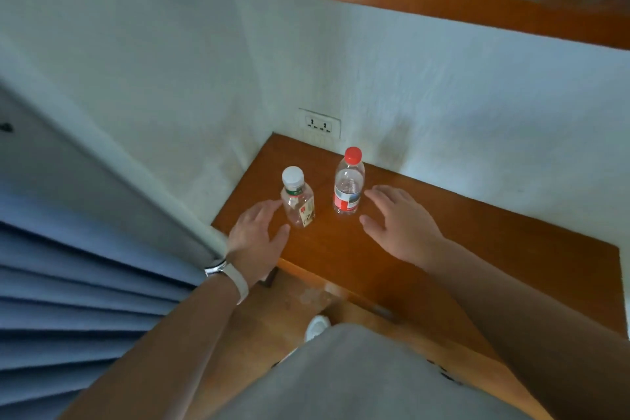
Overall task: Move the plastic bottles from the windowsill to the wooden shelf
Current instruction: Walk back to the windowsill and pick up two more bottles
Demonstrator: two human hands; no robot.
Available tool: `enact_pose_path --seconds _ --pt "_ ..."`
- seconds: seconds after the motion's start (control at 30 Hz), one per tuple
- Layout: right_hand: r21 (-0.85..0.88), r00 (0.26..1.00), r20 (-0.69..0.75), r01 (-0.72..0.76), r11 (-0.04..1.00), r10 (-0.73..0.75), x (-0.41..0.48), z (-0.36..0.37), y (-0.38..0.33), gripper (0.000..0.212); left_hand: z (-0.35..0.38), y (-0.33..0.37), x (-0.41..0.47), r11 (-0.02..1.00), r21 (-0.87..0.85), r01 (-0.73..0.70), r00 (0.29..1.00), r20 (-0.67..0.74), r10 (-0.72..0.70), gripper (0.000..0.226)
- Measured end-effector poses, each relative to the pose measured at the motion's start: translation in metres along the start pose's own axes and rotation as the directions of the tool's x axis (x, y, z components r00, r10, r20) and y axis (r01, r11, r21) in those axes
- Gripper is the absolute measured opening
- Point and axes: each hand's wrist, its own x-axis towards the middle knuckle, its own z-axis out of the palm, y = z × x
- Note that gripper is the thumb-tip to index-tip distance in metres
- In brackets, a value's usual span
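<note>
Wooden shelf point(443, 249) set in a white wall corner carries both bottles upright, well apart from its near edge. The white-cap bottle point(297, 198) stands left; the red-cap bottle point(348, 182) stands right and slightly farther. The left hand point(257, 235), wearing a watch point(218, 268), has its fingers spread wide just beside the white-cap bottle; contact cannot be confirmed. The right hand point(399, 225) is likewise spread wide, just right of the red-cap bottle and holding nothing. A socket point(319, 123) sits on the far wall. A blue curtain point(68, 283) hangs left.
</note>
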Motion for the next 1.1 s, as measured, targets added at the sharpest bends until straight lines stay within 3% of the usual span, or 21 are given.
enact_pose_path --seconds 0.2,0.53,0.87,1.1 --pt "-0.06 0.996 0.022 0.089 0.994 -0.088 -0.022 -0.017 0.009 0.058 -0.005 0.03 -0.035 0.987 0.158 -0.02 1.0 -0.012 0.023 0.055" --pt "-0.057 0.935 0.065 0.353 0.934 -0.349 -0.034 -0.029 -0.005 0.057 -0.024 0.059 -0.11 0.951 0.292 0.1 0.989 -0.131 -0.064 0.058" --pt "-0.036 0.834 0.061 0.551 0.833 -0.549 -0.048 -0.034 -0.053 0.056 -0.047 0.041 -0.174 0.907 0.388 0.165 0.971 -0.223 -0.081 0.054" --pt "-0.07 0.724 0.082 0.69 0.721 -0.685 -0.075 -0.03 -0.118 0.057 -0.062 0.007 -0.246 0.891 0.376 0.255 0.937 -0.323 -0.132 0.051"
